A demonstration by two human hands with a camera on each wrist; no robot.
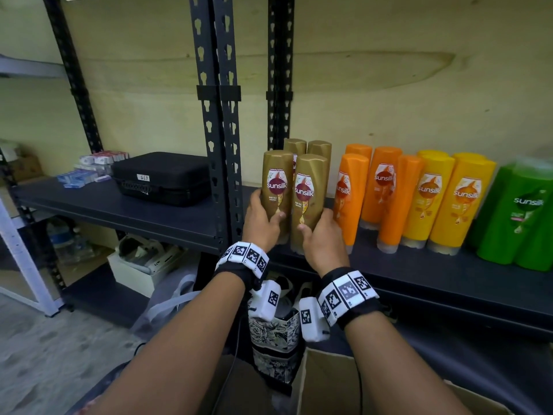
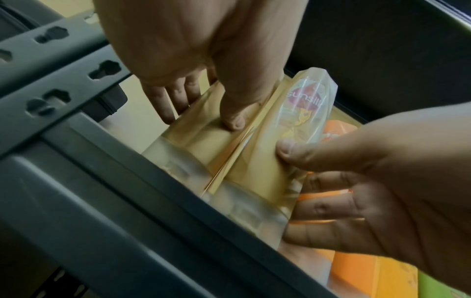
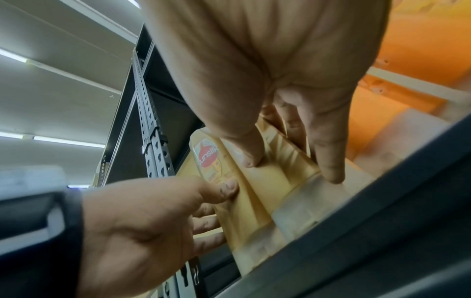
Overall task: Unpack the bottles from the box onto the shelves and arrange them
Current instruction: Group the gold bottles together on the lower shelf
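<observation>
Cropped by the bottom edge, the box point(image 1: 323, 381) sits below while the left hand point(image 1: 261, 220) and right hand point(image 1: 324, 238) each grip a gold bottle point(image 1: 276, 187) and its neighbour point(image 1: 308, 199) on the shelf point(image 1: 419, 271), fingers hidden behind.

A stockroom or shop storage area. Black slotted-steel shelving point(image 1: 220, 121) stands against a bare plywood wall point(image 1: 404, 70), holding rows of Sunsilk shampoo bottles point(image 1: 386, 187) grouped by colour, with small boxed goods point(image 1: 86, 170) and an open cardboard box point(image 1: 326, 381) below.
</observation>
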